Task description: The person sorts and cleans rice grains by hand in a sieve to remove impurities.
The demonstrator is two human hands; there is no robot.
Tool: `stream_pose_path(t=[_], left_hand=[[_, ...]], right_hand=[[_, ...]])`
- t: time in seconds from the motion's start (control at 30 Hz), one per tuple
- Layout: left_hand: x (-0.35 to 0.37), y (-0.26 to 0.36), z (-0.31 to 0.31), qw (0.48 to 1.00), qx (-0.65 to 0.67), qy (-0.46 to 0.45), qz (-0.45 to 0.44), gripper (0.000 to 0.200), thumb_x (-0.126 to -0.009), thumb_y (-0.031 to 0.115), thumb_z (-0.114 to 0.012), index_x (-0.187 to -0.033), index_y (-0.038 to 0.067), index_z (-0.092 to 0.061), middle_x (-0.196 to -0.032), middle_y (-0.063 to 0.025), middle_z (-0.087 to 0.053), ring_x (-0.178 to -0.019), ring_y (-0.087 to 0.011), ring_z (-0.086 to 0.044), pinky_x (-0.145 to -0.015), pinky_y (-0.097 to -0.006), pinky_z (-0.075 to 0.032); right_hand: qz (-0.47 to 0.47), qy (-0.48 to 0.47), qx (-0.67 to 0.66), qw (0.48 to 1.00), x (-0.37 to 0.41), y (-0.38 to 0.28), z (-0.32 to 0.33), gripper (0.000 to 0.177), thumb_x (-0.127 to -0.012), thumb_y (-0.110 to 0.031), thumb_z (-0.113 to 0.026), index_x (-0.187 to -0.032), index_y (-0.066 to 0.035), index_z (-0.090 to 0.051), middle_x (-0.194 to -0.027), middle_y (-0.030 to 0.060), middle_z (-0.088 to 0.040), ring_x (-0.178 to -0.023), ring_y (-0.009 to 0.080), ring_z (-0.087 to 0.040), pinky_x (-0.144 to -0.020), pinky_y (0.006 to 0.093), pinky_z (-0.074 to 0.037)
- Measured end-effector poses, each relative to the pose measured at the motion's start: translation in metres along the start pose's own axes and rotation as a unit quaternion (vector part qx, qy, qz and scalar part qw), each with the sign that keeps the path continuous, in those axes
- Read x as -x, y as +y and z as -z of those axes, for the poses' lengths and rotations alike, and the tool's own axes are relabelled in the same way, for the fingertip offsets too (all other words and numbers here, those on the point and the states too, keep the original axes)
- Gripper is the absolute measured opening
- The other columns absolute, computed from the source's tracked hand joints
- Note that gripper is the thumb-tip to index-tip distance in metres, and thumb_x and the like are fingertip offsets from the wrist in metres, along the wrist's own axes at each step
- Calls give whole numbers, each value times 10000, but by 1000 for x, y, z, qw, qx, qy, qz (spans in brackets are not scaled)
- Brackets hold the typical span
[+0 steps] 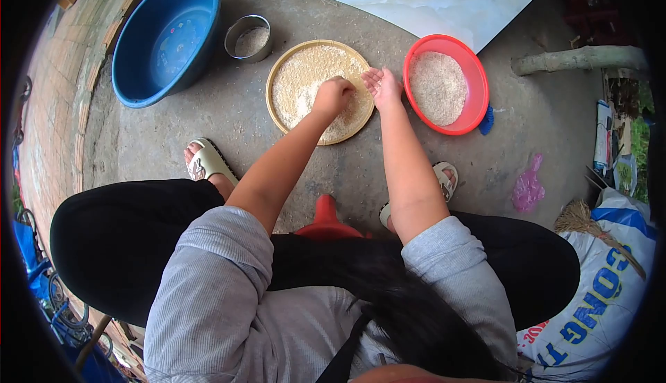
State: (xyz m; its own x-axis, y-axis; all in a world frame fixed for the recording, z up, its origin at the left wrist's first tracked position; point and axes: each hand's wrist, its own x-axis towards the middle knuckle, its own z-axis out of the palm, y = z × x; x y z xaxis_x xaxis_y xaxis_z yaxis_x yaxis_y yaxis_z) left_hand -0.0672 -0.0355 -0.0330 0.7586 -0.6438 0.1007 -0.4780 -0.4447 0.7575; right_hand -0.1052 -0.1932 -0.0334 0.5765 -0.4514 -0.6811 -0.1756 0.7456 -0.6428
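Curling its fingers over grain (295,81) on woven tray (271,98), L hand (334,96); can't tell if gripping any. R hand (383,87) palm up, fingers part open, btwn tray & red basin (477,91) w/ grain. Metal bowl (265,48) btwn tray & blue tub (149,50), all on floor.

Both arms reach forward, forearms bare, angled inward so the hands end up near each other, not touching. Left forearm (283,157) runs up and to the right; left grip (334,95) is back-of-hand up, fingers curled in and bunched, pointing toward the right side. Fingertips partly hidden, can't confirm contact between them. Right forearm (408,163) runs nearly straight ahead, tilted slightly left; right grip (383,87) is open, palm turned up, fingers extended toward the left and slightly bent. Left wrist (320,116) roughly in line with its forearm. Right fingers point toward left grip, gap between.
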Motion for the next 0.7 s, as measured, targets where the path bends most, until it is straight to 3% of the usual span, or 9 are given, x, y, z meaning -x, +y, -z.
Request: stream_pose_path(t=[0.07,0.17,0.23,0.27,0.33,0.37,0.47,0.6,0.7], left_hand=[[-14,8,12,968,137,53,205,157,-759,118,-695,-893,38,-712,-795,-99,-692,-676,-151,-648,-648,-275,-505],[-37,21,32,971,153,56,173,154,-768,114,-686,-887,17,-705,-795,-96,-695,-697,-117,-640,-652,-258,-497],[-50,33,35,965,216,-97,109,188,-759,111,-675,-933,46,-703,-862,-109,-687,-783,-165,-651,-717,-288,-502],[-50,40,34,965,216,-98,109,188,-759,111,-675,-933,46,-703,-862,-109,-687,-783,-165,-651,-717,-288,-502],[-50,46,29,997,19,-2,-74,251,-715,103,-667,-963,87,-697,-939,-122,-658,-853,-273,-637,-766,-360,-509],[-49,46,30,999,-7,-14,-49,289,-701,128,-661,-988,118,-687,-1003,-113,-622,-956,-298,-586,-831,-387,-490],[-30,35,27,995,-97,-29,-22,305,-735,147,-666,-1038,122,-669,-1064,-101,-619,-992,-279,-567,-872,-357,-470],[5,18,16,981,-145,-41,-123,286,-740,167,-671,-1024,134,-667,-1083,-72,-606,-1035,-277,-534,-904,-352,-452],[3,-10,13,986,-109,-65,-106,226,-754,144,-657,-977,108,-679,-987,-68,-632,-946,-263,-582,-849,-356,-481]], right_hand=[[3,-10,5,1000,3,-2,-1,423,-961,-330,-375,-995,45,-568,-927,161,-644,-826,257,-660,-665,300,-523],[0,-27,-6,1000,7,-3,-2,436,-962,-339,-371,-1010,49,-562,-970,169,-634,-850,265,-654,-713,304,-530],[-5,-35,-21,999,4,-3,2,440,-963,-346,-370,-1015,46,-560,-977,168,-628,-844,265,-649,-732,305,-532],[-14,-50,-41,998,3,-3,6,435,-962,-350,-375,-1019,39,-560,-966,161,-621,-830,261,-643,-739,306,-531],[-21,-63,-59,996,2,-4,10,431,-961,-354,-380,-1024,32,-559,-955,154,-613,-816,258,-638,-746,306,-530],[-43,-47,-89,994,2,-4,10,408,-957,-357,-400,-982,13,-568,-889,130,-611,-770,238,-630,-700,298,-522],[-62,-45,-112,991,-22,6,30,368,-946,-363,-444,-890,-24,-574,-773,83,-601,-698,197,-614,-609,279,-495],[-58,-53,-83,993,-28,9,32,351,-936,-368,-484,-770,-67,-557,-655,27,-578,-619,144,-582,-515,249,-439],[-25,-32,-47,998,-6,3,11,379,-957,-344,-433,-891,3,-569,-793,109,-623,-732,215,-631,-628,288,-509]])
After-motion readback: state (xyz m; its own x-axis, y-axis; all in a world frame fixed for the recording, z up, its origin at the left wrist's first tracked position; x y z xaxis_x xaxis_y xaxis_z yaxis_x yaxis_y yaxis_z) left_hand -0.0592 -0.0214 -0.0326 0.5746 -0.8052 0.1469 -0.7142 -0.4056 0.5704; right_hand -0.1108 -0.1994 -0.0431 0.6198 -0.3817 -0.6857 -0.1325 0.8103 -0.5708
